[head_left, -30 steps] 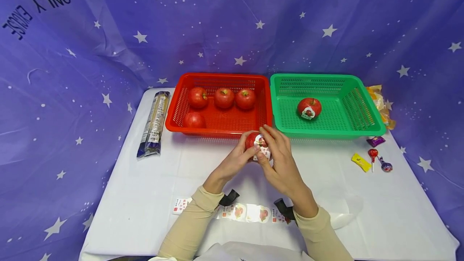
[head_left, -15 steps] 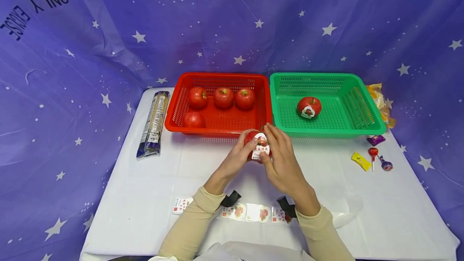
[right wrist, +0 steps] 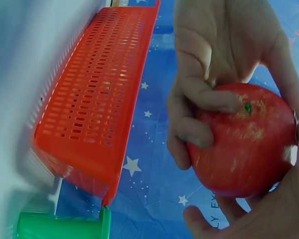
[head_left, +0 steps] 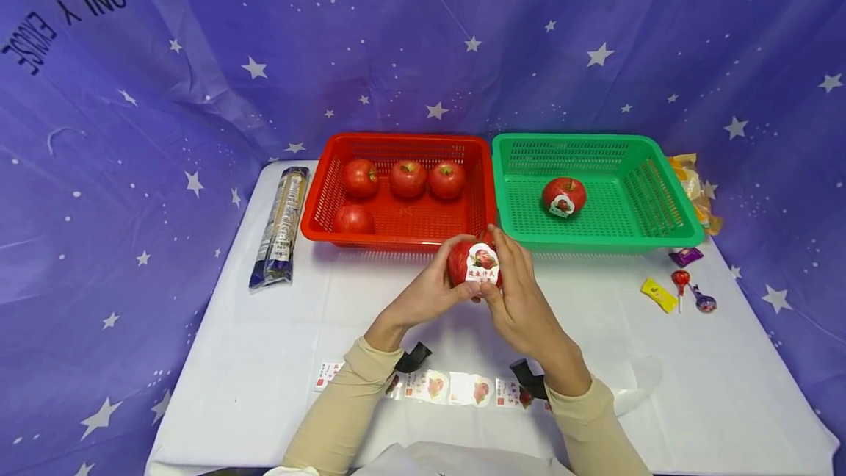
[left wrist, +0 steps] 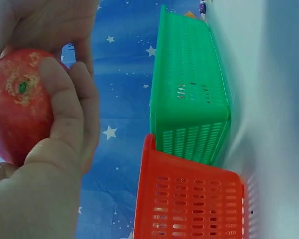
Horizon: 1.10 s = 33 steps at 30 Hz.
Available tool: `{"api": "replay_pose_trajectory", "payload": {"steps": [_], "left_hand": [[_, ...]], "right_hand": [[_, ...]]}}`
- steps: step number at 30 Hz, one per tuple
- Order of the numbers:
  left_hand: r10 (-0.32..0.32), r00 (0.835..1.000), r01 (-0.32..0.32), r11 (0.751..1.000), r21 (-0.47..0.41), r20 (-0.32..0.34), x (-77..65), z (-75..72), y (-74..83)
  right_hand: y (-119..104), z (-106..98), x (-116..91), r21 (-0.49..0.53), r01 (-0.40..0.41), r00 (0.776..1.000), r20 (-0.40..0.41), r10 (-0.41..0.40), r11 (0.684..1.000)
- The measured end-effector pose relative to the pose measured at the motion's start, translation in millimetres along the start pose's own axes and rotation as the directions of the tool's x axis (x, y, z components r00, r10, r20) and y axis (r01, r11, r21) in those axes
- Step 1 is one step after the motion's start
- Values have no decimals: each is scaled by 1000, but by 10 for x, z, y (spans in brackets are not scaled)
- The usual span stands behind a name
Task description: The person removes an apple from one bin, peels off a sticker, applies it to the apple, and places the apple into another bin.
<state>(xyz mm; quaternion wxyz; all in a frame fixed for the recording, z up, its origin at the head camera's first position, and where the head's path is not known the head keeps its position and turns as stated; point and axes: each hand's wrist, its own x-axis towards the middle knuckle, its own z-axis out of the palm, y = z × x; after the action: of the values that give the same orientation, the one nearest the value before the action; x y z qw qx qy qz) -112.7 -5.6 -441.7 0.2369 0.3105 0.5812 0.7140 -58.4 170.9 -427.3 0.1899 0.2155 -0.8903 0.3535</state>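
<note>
Both hands hold a red apple [head_left: 458, 264] above the table, just in front of the baskets. A white label sticker [head_left: 482, 258] with a printed apple and red characters lies on the side facing up. My left hand [head_left: 426, 292] grips the apple from the left, its fingers curled under it in the left wrist view, near the green-centred hollow on the underside of the apple [left wrist: 25, 114]. From the right, my right hand [head_left: 532, 307] holds it, with the thumb at the sticker's lower edge and fingertips at the apple's far side.
A red basket [head_left: 403, 242] holds several apples. The green basket [head_left: 598, 244] beside it holds one stickered apple [head_left: 564, 197]. A sticker strip [head_left: 456, 388] lies near the forearms. Noodle packs [head_left: 280, 226] stand left; wrapped sweets [head_left: 659, 295] and a lollipop [head_left: 680, 281] lie right.
The apple has turned so the sticker shows more fully. Both thumbs have slid down from the sticker's middle to its lower edge. The baskets have not moved.
</note>
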Motion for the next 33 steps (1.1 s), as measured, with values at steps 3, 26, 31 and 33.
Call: {"api": "replay_pose_trajectory", "payload": {"steps": [3,26,31,33], "left_hand": [[6,1000,-6,1000,-18,9,-7,3,-12],[-38,999,37,997,62,22,-8,6,-19],[-54,998,52,995,88,17,-15,10,-26],[-63,998,62,994,90,14,-17,21,-37]], "right_hand": [[1,-28,-19,34,-7,999,35,6,999],[44,-370,27,194,-232,941,294,169,953],[62,-462,54,152,-236,926,335,175,960],[69,-485,65,136,-239,920,348,179,961]]}}
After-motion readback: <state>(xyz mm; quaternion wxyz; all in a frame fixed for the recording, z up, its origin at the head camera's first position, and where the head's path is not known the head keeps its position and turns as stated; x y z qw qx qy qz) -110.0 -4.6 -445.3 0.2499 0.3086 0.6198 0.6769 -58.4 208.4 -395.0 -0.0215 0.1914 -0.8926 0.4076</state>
